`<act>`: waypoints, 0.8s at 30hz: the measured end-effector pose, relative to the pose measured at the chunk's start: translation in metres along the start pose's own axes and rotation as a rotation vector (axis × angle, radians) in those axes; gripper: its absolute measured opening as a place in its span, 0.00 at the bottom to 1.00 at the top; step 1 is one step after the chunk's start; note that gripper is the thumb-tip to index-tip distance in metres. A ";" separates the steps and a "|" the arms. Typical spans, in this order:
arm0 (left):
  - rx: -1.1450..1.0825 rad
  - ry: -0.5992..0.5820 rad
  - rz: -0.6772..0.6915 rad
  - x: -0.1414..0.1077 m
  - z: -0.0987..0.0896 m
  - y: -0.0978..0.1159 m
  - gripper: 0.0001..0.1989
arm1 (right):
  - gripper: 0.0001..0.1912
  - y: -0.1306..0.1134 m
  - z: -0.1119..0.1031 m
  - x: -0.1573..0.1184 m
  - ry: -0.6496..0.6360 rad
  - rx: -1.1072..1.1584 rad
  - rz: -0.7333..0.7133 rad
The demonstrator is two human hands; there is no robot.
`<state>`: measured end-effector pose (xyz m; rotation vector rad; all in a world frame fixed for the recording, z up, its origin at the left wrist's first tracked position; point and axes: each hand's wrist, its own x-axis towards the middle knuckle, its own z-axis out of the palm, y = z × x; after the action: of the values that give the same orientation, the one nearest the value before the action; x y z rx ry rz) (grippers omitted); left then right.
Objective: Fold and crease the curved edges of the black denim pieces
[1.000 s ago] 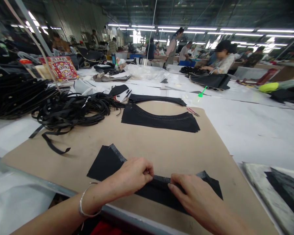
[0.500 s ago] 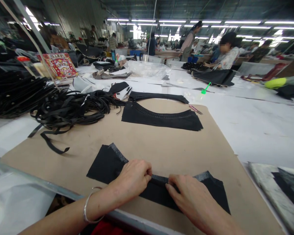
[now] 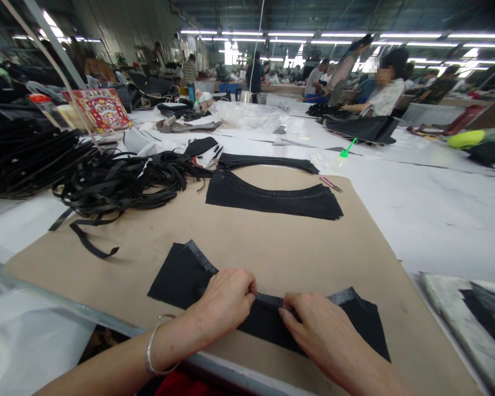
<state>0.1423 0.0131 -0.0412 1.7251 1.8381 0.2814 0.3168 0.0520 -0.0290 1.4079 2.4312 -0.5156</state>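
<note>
A curved black fabric piece (image 3: 177, 278) lies on the brown cardboard sheet (image 3: 272, 242) at the near edge of the table. My left hand (image 3: 226, 300) pinches its folded upper edge near the middle, fingers curled shut on the cloth. My right hand (image 3: 319, 330) presses and pinches the same folded edge just to the right, a few centimetres from the left fingers. A grey strip of the turned edge shows on both sides of my hands. A silver bangle sits on my left wrist.
A stack of like curved black pieces (image 3: 272, 198) lies farther up the cardboard. A tangle of black straps (image 3: 111, 187) spreads at the left. A green-capped bottle (image 3: 343, 151) and pink snips (image 3: 330, 184) lie beyond. Other people work at far tables.
My hands have stayed on the folded edge and drawn slightly closer together. The view has shifted a little; the fabric piece has not moved noticeably.
</note>
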 end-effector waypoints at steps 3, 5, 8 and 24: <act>-0.002 0.009 0.004 0.000 0.001 -0.001 0.09 | 0.15 0.000 0.001 0.001 -0.005 -0.010 0.007; 0.000 0.012 0.002 0.000 0.001 -0.001 0.09 | 0.15 0.001 0.002 0.001 -0.002 -0.019 0.009; 0.017 0.015 -0.002 0.001 0.003 -0.001 0.08 | 0.15 0.000 0.003 0.002 0.010 -0.039 -0.001; 0.365 0.351 0.702 -0.015 0.032 -0.011 0.14 | 0.12 0.000 -0.004 -0.006 0.071 -0.027 0.066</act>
<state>0.1500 -0.0101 -0.0690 2.6969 1.4946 0.5816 0.3199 0.0487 -0.0232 1.5135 2.4278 -0.4224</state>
